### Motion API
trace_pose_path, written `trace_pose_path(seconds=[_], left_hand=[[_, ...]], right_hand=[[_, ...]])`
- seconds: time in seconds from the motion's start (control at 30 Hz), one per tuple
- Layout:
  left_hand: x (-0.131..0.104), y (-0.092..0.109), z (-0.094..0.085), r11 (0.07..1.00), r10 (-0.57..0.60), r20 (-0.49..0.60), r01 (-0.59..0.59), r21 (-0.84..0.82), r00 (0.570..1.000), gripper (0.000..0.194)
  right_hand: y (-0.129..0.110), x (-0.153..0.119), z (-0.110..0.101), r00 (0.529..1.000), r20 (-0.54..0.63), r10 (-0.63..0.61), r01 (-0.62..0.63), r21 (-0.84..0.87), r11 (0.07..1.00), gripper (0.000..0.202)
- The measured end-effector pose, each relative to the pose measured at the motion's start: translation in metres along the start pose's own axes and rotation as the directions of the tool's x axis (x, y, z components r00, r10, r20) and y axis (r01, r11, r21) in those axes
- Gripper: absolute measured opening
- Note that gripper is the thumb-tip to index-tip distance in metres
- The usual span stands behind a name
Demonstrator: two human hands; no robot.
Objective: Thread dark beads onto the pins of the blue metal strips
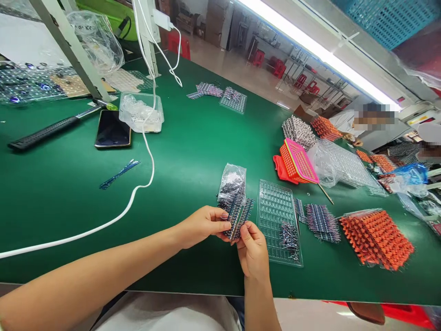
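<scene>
Between my two hands is a bundle of small striped parts with thin wire leads point(237, 216), tilted above the green table. My left hand point(206, 225) grips its left edge with thumb and fingers. My right hand point(253, 243) pinches the lower right corner. Just beyond it lies a clear plastic bag point(233, 179) with dark small parts inside. Right of my hands is a clear tray with many pockets point(275, 207); a loose pile of leaded parts point(289, 239) lies in its lower right. Beside that tray sits a flat stack of similar parts point(322, 223).
An orange stack point(377, 239) stands at the right, with a pink and orange basket point(298, 161) farther back. To the left are a phone point(113, 129), a hammer-like tool point(48, 132), a plastic tub point(156, 122) and a white cable point(120, 216). A co-worker point(351, 122) is at the far right.
</scene>
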State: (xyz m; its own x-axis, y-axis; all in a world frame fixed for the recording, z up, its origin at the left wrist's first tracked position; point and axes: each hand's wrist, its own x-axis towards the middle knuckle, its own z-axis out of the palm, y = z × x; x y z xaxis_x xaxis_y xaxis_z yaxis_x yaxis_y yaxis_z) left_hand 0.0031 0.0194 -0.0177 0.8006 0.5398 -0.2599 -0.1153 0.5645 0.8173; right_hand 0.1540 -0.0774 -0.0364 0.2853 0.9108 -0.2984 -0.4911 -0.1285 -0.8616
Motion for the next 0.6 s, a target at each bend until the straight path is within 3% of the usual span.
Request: trace_pose_path(seconds=[0.13,0.3,0.43,0.6], left_hand=[[0.000,0.003,-0.002,1.000,0.007,-0.063,-0.009,-0.025,0.998,0.034],[0.004,0.014,-0.007,0.994,0.078,-0.205,-0.059,0.097,0.976,0.033],[0.010,0.033,-0.033,0.951,0.200,-0.371,-0.089,0.295,0.907,0.026],[0.008,0.053,-0.073,0.858,0.263,-0.525,0.053,0.512,0.809,0.026]], right_hand=[[0.001,0.000,-0.003,0.999,-0.038,-0.036,0.035,-0.027,0.999,0.028],[0.009,0.004,-0.013,0.978,-0.115,-0.173,0.139,-0.258,0.956,0.031],[0.015,0.007,-0.020,0.960,-0.150,-0.236,0.170,-0.360,0.917,0.035],[0.015,0.007,-0.018,0.970,-0.088,-0.225,0.171,-0.404,0.899,0.038]])
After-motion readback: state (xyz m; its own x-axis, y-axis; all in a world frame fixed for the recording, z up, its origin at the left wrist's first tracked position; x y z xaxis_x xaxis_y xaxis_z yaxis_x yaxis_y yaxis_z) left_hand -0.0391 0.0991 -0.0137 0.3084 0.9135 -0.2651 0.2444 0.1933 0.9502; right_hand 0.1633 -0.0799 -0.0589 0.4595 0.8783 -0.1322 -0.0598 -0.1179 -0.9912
